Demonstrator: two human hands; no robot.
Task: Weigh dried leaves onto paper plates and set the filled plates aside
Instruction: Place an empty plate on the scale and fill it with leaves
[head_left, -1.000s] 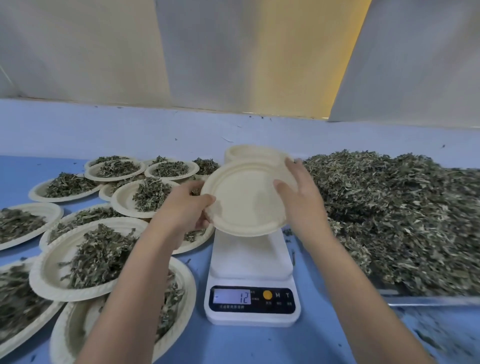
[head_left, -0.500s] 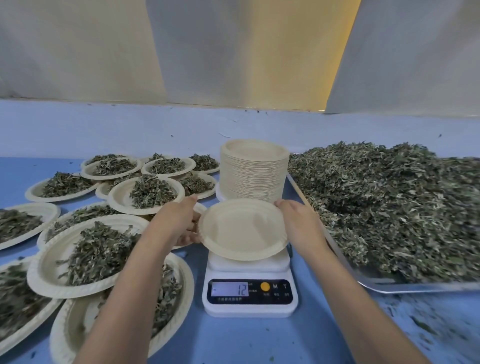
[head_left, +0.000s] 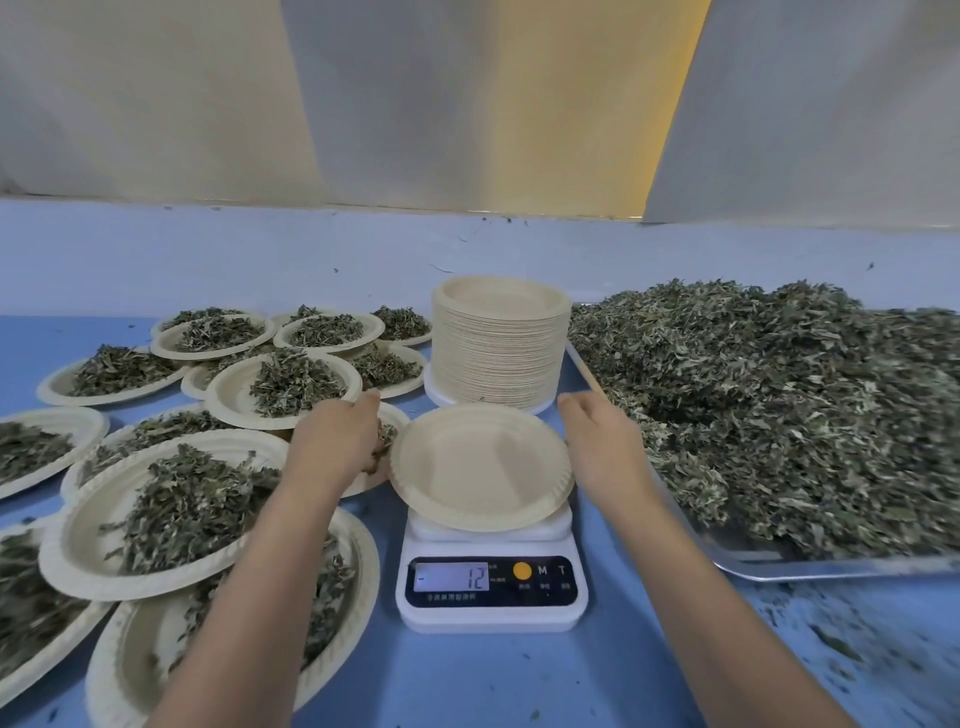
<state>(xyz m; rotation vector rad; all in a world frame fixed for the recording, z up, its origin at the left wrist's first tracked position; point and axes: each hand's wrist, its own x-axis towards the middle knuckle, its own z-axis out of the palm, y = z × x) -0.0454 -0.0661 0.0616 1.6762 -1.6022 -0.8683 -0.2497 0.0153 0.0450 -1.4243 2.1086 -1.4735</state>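
An empty paper plate (head_left: 480, 465) lies flat on the white digital scale (head_left: 492, 592), whose display reads 12 with a minus sign. My left hand (head_left: 340, 436) hovers just left of the plate, fingers relaxed, holding nothing. My right hand (head_left: 602, 441) is just right of the plate, fingers straight and off its rim. A big heap of dried leaves (head_left: 779, 410) fills a metal tray (head_left: 831, 566) on the right. Several filled plates (head_left: 156, 509) crowd the left side.
A tall stack of empty paper plates (head_left: 501, 345) stands right behind the scale. The blue tabletop (head_left: 519, 686) shows in front of the scale, with leaf crumbs scattered at the lower right. A pale wall rises behind the table.
Both hands lowered the empty plate onto the scale and let go of it. They now sit a little apart from its rim on either side.
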